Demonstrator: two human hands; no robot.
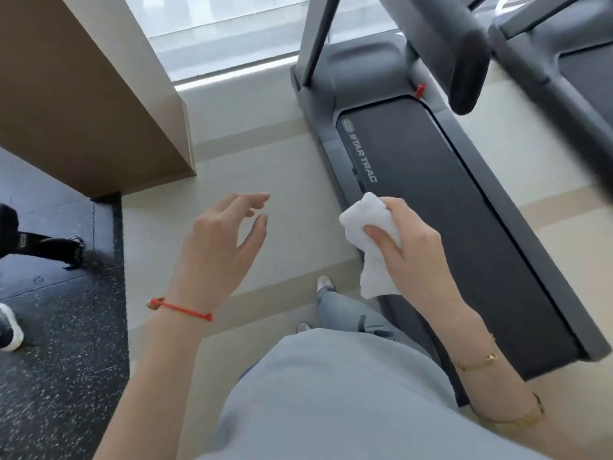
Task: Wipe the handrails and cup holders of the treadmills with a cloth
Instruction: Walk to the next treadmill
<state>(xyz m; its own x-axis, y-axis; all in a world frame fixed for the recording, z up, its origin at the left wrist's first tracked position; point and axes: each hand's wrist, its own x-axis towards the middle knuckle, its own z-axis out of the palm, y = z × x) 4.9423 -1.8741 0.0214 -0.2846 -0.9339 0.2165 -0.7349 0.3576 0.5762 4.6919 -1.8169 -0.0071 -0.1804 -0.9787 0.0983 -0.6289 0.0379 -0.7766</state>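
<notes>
My right hand [409, 242] grips a crumpled white cloth [373, 237] in the air over the left edge of a grey treadmill [438, 207] with a dark belt. My left hand [220, 244] hovers open over the pale floor, fingers spread, holding nothing. The blunt dark end of a treadmill handrail [466, 64] juts in at the top right, well above and beyond both hands. A grey upright [320, 38] rises from the treadmill's front left corner. No cup holder is in view.
A second treadmill [577, 54] stands at the far right. A brown pillar [83, 94] fills the upper left. Black speckled mat [59, 343] lies at left, with another person's shoe [10, 328] on it. Window glass [232, 31] runs along the top.
</notes>
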